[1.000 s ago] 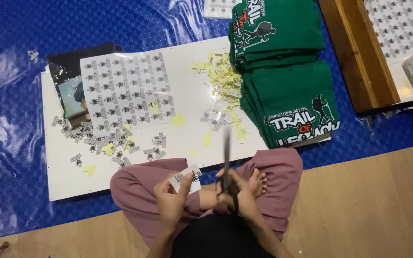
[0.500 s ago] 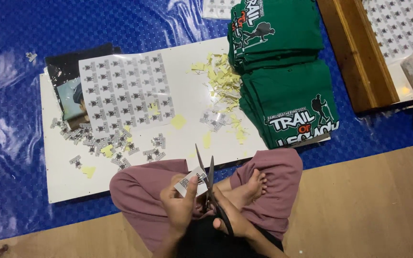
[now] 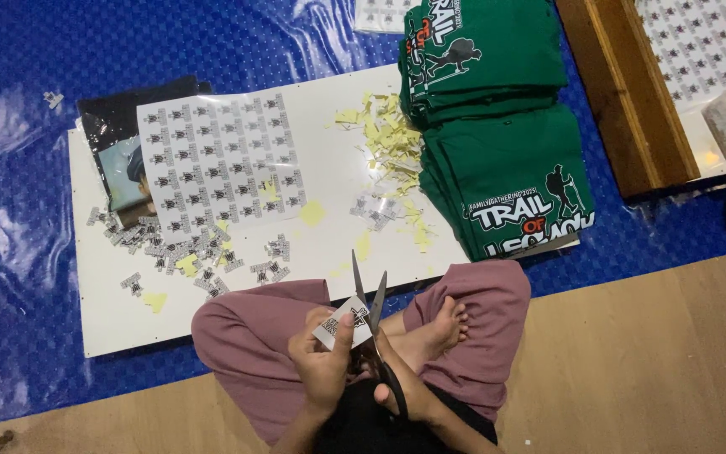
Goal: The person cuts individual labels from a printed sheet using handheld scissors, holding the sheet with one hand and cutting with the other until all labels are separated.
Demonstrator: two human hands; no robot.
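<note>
My left hand (image 3: 323,361) holds a small white paper label (image 3: 344,321) with a dark print, pinched under the thumb. My right hand (image 3: 398,388) grips dark-handled scissors (image 3: 370,304); the blades point away from me, slightly apart, against the label's right edge. Both hands hover over my crossed legs in mauve trousers (image 3: 249,328). In front of my knees lies a white board (image 3: 329,181) carrying a printed sheet of small labels (image 3: 220,164), several cut labels (image 3: 186,248) and yellow paper scraps (image 3: 388,147).
Two stacks of folded green printed shirts (image 3: 497,126) lie on the board's right end. A dark folded item (image 3: 123,147) sits under the sheet at left. Blue plastic sheeting (image 3: 27,185) covers the floor; a wooden frame (image 3: 623,92) with more label sheets stands at right.
The scissors swung from upright and shut to angled left with blades apart at the label. My left hand brought the label up against the blades.
</note>
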